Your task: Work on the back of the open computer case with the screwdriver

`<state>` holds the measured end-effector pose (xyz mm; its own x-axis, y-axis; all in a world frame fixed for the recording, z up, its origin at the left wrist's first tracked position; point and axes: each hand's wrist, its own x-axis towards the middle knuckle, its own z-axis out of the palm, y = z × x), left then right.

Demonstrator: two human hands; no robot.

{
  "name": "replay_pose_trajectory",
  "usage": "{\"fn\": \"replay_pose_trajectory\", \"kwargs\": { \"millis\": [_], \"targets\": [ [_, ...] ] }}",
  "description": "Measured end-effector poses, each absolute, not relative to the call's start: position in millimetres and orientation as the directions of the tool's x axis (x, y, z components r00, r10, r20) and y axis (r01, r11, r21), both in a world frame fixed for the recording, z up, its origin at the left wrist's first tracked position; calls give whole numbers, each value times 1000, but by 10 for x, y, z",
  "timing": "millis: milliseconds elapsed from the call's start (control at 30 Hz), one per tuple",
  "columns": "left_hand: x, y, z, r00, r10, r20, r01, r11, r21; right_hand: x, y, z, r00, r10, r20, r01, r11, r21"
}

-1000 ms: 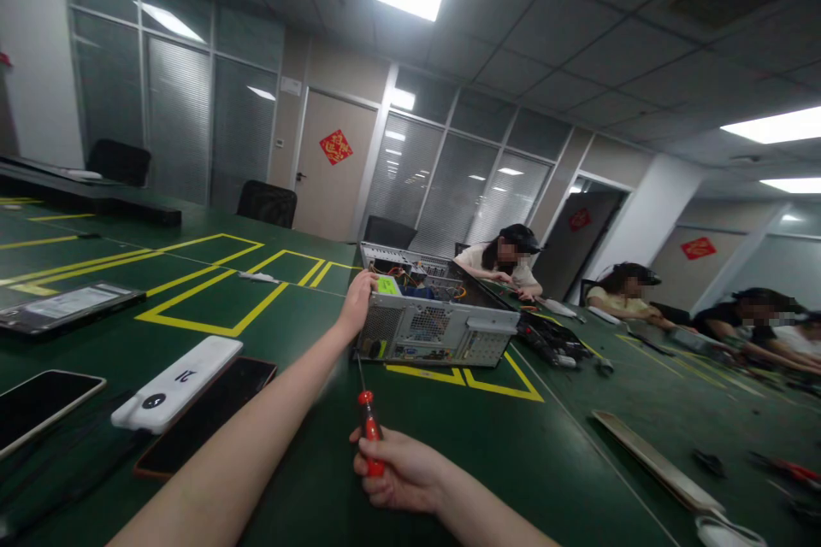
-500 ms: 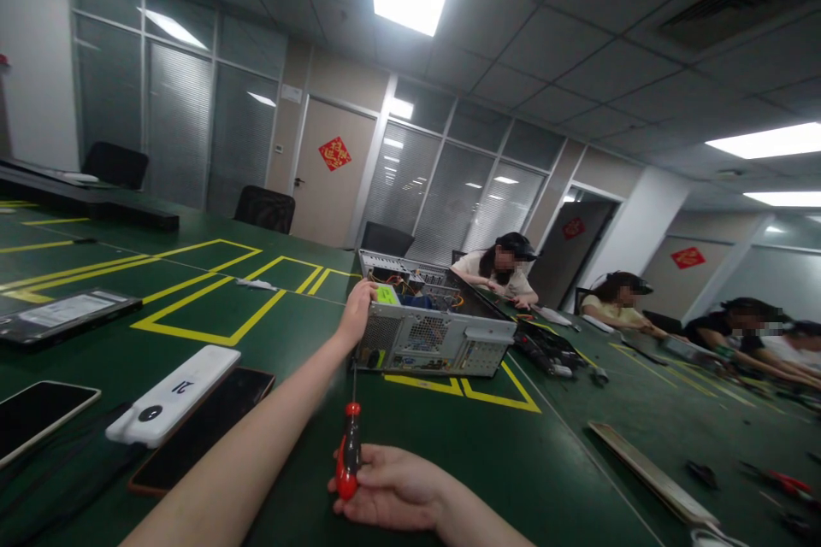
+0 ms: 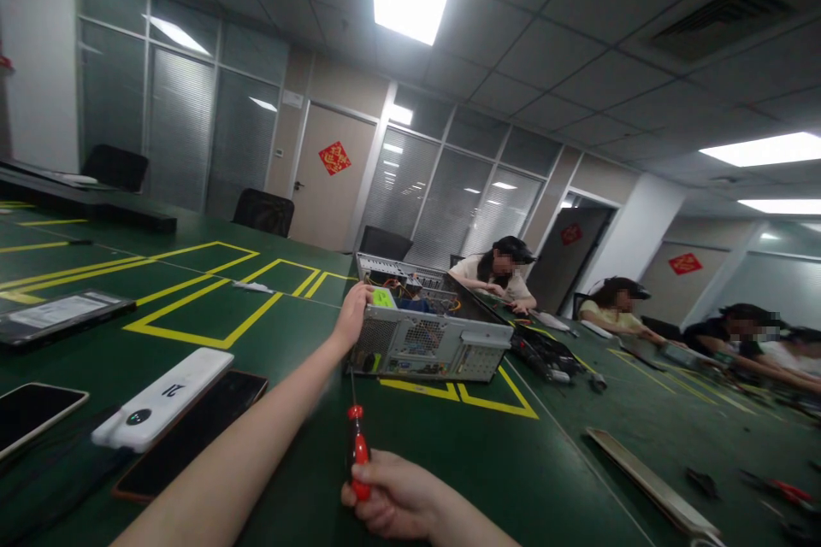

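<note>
An open grey computer case (image 3: 428,340) lies on the green table (image 3: 487,461), its back panel toward me, cables and a green label showing inside. My left hand (image 3: 352,314) reaches out and grips the case's near left top corner. Closer to me, my right hand (image 3: 391,500) is closed around the handle of a red and black screwdriver (image 3: 357,443), whose thin shaft points up toward the case's lower left corner.
At left lie a white power bank (image 3: 160,400) on a dark phone (image 3: 192,436), another phone (image 3: 32,414) and a dark tablet (image 3: 61,314). A long metal panel (image 3: 647,483) lies at right. Several people work at the table's far right. Yellow tape lines mark the table.
My right hand, which was loose around the screwdriver half a second ago, has closed on its handle and set it upright. My left hand stays on the case corner.
</note>
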<state>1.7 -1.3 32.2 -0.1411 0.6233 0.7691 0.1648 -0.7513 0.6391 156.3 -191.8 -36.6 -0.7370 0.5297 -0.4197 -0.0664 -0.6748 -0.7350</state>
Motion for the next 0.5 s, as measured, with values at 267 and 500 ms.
{"fn": "replay_pose_trajectory", "kwargs": {
  "millis": [267,500],
  "targets": [
    [20,26,306,-135,610,781,169,-763,624,1496,-1950,-250,-783,481,-396,-86,-713,-696],
    [7,12,325,-132,623,771,174,-752,636,1513,-1895,-383,-784,550,-287,-107,-577,-810]
  ]
}}
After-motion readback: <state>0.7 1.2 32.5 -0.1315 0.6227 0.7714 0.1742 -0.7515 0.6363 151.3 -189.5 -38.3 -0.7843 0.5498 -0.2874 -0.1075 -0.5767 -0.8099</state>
